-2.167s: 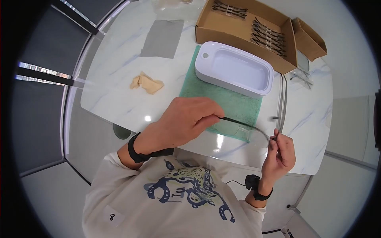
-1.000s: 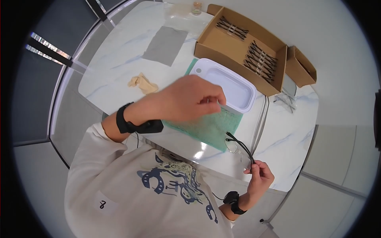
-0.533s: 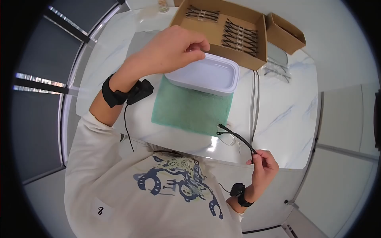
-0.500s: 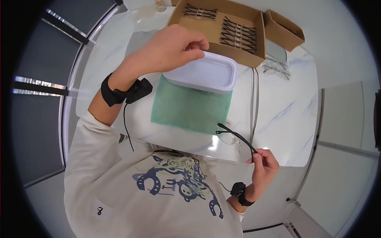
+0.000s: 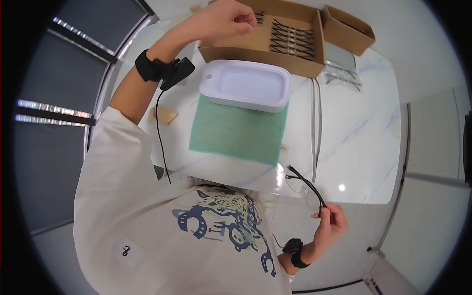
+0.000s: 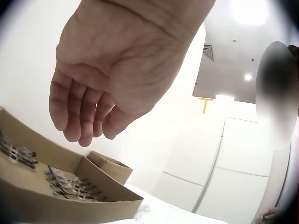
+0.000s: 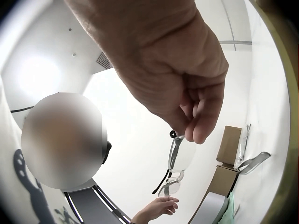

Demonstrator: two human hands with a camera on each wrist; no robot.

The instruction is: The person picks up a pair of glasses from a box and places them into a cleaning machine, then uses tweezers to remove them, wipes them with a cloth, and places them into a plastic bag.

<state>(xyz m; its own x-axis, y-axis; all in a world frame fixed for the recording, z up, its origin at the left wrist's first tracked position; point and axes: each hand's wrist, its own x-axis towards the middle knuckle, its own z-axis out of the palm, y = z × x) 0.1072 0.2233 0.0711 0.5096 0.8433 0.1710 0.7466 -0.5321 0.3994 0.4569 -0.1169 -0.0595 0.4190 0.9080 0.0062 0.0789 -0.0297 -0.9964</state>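
Note:
My right hand pinches a pair of eyeglasses near the table's front edge, with the dark temples pointing up and left. In the right wrist view the clear-lensed eyeglasses hang below the thumb and fingertips. My left hand hovers over the left part of a cardboard box, holding nothing. Its fingers bend loosely downward in the left wrist view. Inside the box, several folded eyeglasses lie in a row; a second group is partly hidden by the left hand.
A pale lilac basin stands on a green cloth in front of the box. A smaller carton and bagged eyeglasses lie to the right. Grey strips run down the table. A beige cloth lies left.
Earlier both hands were at the eyeglasses; the left hand let go and moved up and away, past the basin to the box. The right hand keeps hold of them, now slightly lower in view.

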